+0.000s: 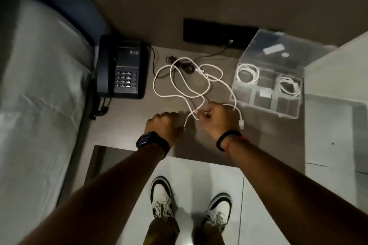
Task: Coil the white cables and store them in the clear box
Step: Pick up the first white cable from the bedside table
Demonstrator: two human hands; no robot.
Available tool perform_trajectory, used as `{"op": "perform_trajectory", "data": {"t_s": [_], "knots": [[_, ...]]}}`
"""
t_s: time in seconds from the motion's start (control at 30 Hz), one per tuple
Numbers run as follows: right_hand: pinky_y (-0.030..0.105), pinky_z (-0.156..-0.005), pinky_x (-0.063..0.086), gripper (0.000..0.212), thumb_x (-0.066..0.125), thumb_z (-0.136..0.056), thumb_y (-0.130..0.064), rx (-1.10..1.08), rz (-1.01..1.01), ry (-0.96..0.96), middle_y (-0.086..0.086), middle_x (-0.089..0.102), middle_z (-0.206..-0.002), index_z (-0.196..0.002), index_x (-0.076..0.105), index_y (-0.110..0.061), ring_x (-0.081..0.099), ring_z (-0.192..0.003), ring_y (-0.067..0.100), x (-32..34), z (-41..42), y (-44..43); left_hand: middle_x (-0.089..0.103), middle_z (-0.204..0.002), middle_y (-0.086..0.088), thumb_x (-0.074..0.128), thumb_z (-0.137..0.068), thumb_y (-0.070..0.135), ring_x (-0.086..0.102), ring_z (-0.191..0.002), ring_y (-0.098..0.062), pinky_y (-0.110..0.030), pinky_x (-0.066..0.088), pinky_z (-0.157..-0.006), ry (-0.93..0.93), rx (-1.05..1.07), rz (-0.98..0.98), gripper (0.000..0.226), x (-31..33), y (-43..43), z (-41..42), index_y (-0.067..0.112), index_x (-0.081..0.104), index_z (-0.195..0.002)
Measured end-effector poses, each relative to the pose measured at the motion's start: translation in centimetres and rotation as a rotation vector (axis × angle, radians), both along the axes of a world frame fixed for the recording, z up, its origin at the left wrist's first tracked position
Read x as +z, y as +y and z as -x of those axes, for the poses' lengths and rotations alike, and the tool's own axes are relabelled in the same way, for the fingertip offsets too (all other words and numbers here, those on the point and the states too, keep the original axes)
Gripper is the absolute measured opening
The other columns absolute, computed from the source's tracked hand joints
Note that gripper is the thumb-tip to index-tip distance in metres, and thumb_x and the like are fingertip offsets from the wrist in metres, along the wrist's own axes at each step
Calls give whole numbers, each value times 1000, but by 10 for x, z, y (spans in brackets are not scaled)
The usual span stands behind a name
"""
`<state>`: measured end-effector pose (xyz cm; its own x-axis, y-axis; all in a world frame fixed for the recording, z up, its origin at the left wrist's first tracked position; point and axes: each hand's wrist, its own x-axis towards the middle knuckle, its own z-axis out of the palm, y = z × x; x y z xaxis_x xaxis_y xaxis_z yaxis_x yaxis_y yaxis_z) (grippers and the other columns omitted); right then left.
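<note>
A long white cable [180, 77] lies in loose tangled loops on the grey tabletop [167, 109]. My right hand [216, 118] is closed on a stretch of it near the front edge, and a white plug [241, 123] hangs just right of that hand. My left hand [166, 125] is a fist pinching the same cable a little to the left. The clear box [267, 103] stands open at the right, lid tipped back. One coiled white cable [248, 73] fills its back left compartment, another [288, 85] its right compartment.
A dark desk phone [123, 67] sits at the table's left, with its curly cord hanging. A thin black wire [185, 67] runs under the white loops to a black wall panel [219, 33]. A bed is at left; my shoes stand on tiled floor below.
</note>
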<state>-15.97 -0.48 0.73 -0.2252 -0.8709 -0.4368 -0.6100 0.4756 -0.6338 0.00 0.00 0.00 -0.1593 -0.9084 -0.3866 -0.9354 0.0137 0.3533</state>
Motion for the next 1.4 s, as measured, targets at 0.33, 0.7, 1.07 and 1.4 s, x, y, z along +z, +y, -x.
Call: {"op": "perform_trajectory", "data": {"t_s": [0.33,0.7,1.07,1.4], "knots": [[37,-73,45,39,49,-95,-33,-175,53,17,25,68,-94,-84,63,1,60,-91,41,-43,-21,-26,68,-113,-12,55,-85,9,60,-102,-36,-39,48,-89,193,-5,34,32,-32,-19,-8,22,67,-112],[37,-52,34,24,47,-84,-18,244,436,52,3,45,-51,-65,52,-5,47,-54,30,27,20,-26,58,-131,5,53,-89,36,39,-132,-25,-54,19,-104,79,-629,352,35,29,-101,27,29,55,-123],[28,-51,25,42,41,-97,-36,130,363,46,-7,36,-47,-57,32,-29,38,-48,10,46,65,-29,69,-106,-7,52,-91,35,58,-105,-29,-41,31,-100,181,-402,369,27,64,-127,46,19,64,-110],[19,-37,5,50,38,-96,-42,-137,-417,-1229,-9,24,-37,-54,44,-16,11,-32,7,104,50,-29,64,-93,-25,37,-98,30,59,-89,-39,-40,44,-76,306,-137,335,34,61,-123,61,3,57,-97]]}}
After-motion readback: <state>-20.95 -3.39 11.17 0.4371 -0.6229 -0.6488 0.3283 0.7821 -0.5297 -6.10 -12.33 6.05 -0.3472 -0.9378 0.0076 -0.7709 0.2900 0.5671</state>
